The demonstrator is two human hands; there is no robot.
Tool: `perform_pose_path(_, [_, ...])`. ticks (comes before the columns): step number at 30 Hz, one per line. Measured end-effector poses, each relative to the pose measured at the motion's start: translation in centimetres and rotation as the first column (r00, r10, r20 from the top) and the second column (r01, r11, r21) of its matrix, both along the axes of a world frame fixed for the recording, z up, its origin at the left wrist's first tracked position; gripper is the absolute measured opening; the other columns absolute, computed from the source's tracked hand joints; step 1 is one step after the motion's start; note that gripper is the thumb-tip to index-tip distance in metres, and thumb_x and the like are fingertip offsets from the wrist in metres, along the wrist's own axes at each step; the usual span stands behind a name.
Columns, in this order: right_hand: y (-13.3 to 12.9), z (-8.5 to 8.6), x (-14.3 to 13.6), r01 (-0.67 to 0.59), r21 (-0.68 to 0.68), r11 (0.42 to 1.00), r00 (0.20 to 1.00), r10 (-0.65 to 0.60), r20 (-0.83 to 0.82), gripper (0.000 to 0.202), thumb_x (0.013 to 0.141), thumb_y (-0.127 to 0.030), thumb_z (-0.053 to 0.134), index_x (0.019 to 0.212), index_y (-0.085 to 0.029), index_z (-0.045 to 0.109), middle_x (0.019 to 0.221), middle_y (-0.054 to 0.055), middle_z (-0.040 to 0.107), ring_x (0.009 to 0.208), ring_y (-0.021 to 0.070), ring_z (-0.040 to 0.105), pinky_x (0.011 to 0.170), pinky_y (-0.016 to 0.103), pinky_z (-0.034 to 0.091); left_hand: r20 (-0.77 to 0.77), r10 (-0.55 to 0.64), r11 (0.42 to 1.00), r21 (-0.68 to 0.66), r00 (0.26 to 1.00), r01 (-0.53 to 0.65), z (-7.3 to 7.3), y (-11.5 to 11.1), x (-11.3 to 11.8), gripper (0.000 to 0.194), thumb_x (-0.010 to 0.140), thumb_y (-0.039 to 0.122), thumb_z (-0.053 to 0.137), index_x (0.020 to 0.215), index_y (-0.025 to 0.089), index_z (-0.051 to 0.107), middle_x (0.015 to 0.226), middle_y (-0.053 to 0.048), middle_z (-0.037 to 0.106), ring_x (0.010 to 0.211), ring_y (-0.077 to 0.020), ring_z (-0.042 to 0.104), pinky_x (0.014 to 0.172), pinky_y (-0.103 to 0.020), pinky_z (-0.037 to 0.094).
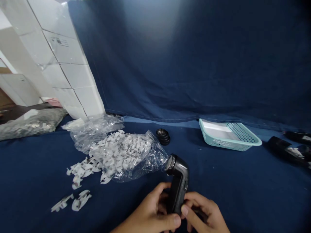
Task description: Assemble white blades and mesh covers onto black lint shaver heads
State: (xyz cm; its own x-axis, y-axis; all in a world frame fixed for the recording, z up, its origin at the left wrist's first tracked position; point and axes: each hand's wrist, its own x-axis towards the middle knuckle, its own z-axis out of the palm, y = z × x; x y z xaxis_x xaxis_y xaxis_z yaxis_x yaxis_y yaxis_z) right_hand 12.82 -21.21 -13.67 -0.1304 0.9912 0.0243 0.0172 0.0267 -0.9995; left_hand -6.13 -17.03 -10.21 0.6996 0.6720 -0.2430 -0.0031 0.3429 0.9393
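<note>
A black angle-headed handheld device [178, 181] stands upright in front of me, its ribbed round head bent to the left. Around its lower body wraps my left hand [157, 210], thumb across the front. From the right, my right hand [202, 212] grips the lower edge with thumb and fingertips; some of its fingers are hidden behind. Beyond the device lies an open clear plastic bag [155, 158] spilling many small white plastic parts [121, 150]. Two loose white parts [81, 200] rest on the blue cloth at left.
Black round rings or caps [163, 137] are stacked behind the device. A turquoise basket [225, 143] holding white paper stands at right back. Black items [289, 150] lie at the far right. White boxes [75, 76] and another filled bag [34, 123] are at left; a blue curtain [194, 64] hangs behind.
</note>
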Motion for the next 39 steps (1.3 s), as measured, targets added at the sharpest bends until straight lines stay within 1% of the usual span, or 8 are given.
perform_pose_path(4, [0.4,0.5,0.1,-0.009,-0.048,0.999,0.998,0.006,-0.061,0.047,0.085,-0.061,0.055,0.082,-0.017,0.069,0.06,0.004,0.065,0.045,0.0121,0.057,0.046,0.024,0.047,0.035,0.009,0.99,-0.138,0.999,-0.004,0.5,0.3,0.1,0.069,0.071,0.032,0.078,0.132,0.017,0.048,0.099,-0.011,0.064,0.06,-0.0122,0.062,0.053,-0.023,0.047])
perform_pose_path(11, [0.5,0.6,0.1,0.07,-0.078,0.995,0.989,-0.079,-0.126,0.044,0.083,-0.058,0.062,0.067,-0.02,0.047,0.056,-0.005,0.05,0.046,0.0077,0.046,0.044,0.019,0.041,0.042,0.029,0.988,-0.154,0.999,-0.023,0.9,0.0,0.1,0.067,0.065,0.027,0.079,0.127,0.016,0.055,0.1,-0.01,0.063,0.058,-0.0105,0.061,0.054,-0.024,0.047])
perform_pose_path(15, [0.1,0.3,0.1,0.034,-0.019,0.999,0.996,-0.035,-0.076,0.036,0.086,-0.051,0.063,0.074,-0.021,0.045,0.063,-0.006,0.045,0.053,0.0087,0.047,0.05,0.02,0.043,0.05,0.009,0.988,-0.152,0.999,-0.001,1.0,-0.1,-0.1,0.073,0.067,0.022,0.077,0.134,0.019,0.048,0.101,-0.008,0.063,0.063,-0.012,0.062,0.056,-0.023,0.046])
perform_pose_path(19, [-0.2,-0.7,-0.3,0.176,0.129,0.976,0.983,-0.169,-0.066,0.028,0.085,-0.046,0.065,0.097,-0.025,0.051,0.088,0.003,0.063,0.08,0.0188,0.064,0.064,0.025,0.052,0.068,-0.017,0.992,-0.124,0.998,0.025,1.0,-0.3,-0.3,0.074,0.07,0.021,0.076,0.137,0.023,0.045,0.109,-0.009,0.06,0.067,-0.0125,0.062,0.059,-0.025,0.044])
perform_pose_path(24, [-0.5,-1.6,-0.2,0.243,0.224,0.944,0.969,-0.245,-0.023,0.067,0.085,-0.045,0.064,0.14,-0.036,0.027,0.138,0.01,0.054,0.121,0.0293,0.057,0.091,0.039,0.053,0.056,-0.036,0.998,-0.044,0.998,0.039,1.1,-0.7,-0.6,0.071,0.07,0.023,0.078,0.134,0.027,0.048,0.117,-0.007,0.059,0.095,-0.0199,0.061,0.077,-0.03,0.044])
perform_pose_path(31, [-1.3,-1.7,0.4,0.177,0.291,0.94,0.984,-0.169,-0.053,0.077,0.087,-0.04,0.064,0.149,-0.037,0.019,0.148,0.008,0.045,0.133,0.0288,0.047,0.104,0.04,0.047,0.022,-0.012,0.996,-0.087,1.0,0.014,1.3,-0.7,-0.9,0.079,0.061,0.023,0.082,0.133,0.027,0.051,0.131,-0.009,0.055,0.113,-0.0275,0.056,0.092,-0.04,0.042])
perform_pose_path(35, [-1.3,-1.7,0.1,0.199,0.279,0.939,0.98,-0.19,-0.059,0.083,0.079,-0.044,0.073,0.145,-0.031,0.025,0.137,0.013,0.056,0.124,0.0321,0.056,0.1,0.042,0.051,-0.063,-0.036,0.991,0.129,0.997,0.044,1.7,-0.8,-0.7,0.075,0.07,0.032,0.077,0.138,0.027,0.045,0.133,-0.011,0.055,0.117,-0.0309,0.055,0.096,-0.045,0.043])
perform_pose_path(39, [-1.5,-1.6,-0.5,0.302,0.15,0.941,0.951,-0.286,-0.12,0.095,0.063,-0.058,0.08,0.14,-0.027,0.032,0.12,0.014,0.067,0.105,0.0346,0.068,0.084,0.041,0.061,-0.263,0.023,0.841,0.527,0.964,0.124,1.8,-0.5,-0.7,0.072,0.071,0.039,0.078,0.136,0.026,0.05,0.133,-0.011,0.056,0.121,-0.0339,0.053,0.102,-0.046,0.042])
